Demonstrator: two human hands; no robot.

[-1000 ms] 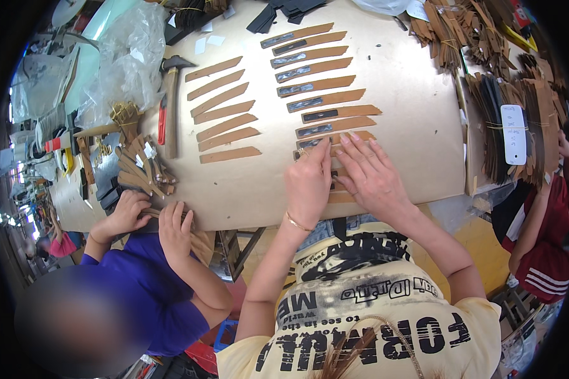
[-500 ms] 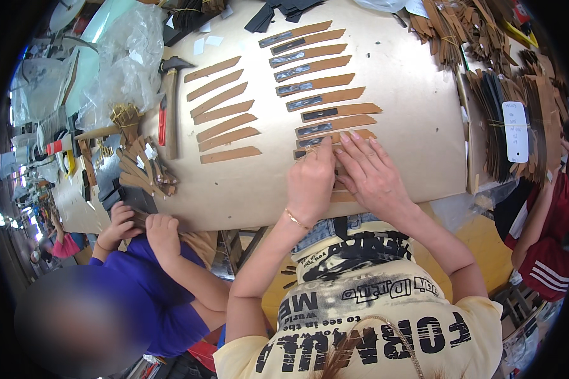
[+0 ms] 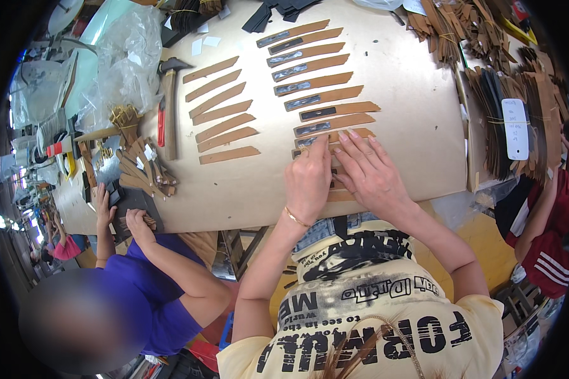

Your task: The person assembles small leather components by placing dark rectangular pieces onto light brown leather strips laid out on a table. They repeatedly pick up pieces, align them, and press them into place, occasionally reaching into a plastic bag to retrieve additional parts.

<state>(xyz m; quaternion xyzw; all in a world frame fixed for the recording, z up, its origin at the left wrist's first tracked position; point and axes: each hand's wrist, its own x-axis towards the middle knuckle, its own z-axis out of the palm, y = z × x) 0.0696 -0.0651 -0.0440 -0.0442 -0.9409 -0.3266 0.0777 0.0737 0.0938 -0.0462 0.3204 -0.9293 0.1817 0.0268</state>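
Note:
My right hand (image 3: 370, 174) lies with its fingers stretched out over the nearest brown leather-like strips, pressing on them. Beside it, my left hand (image 3: 306, 182) is closed, its fingers curled down at the dark patches on these strips; whatever they pinch is hidden beneath. Beyond my hands runs a column of brown strips (image 3: 327, 62), each bearing a dark, partly shiny patch at its left part. One strip (image 3: 354, 108) just past my fingers has a matt black patch. To the left lies a second column of plain brown strips (image 3: 224, 120) without patches.
A hammer (image 3: 170, 114) and a red-handled tool (image 3: 162, 129) lie left on the table (image 3: 417, 101). Bundled strips (image 3: 490, 123) stand at the right edge. Black pieces (image 3: 278, 12) lie at the far side. A co-worker in purple (image 3: 171, 278) works at left over a dark board.
My left hand has shifted slightly left and my right hand stays on the strips. The co-worker's hands have moved apart over the dark board.

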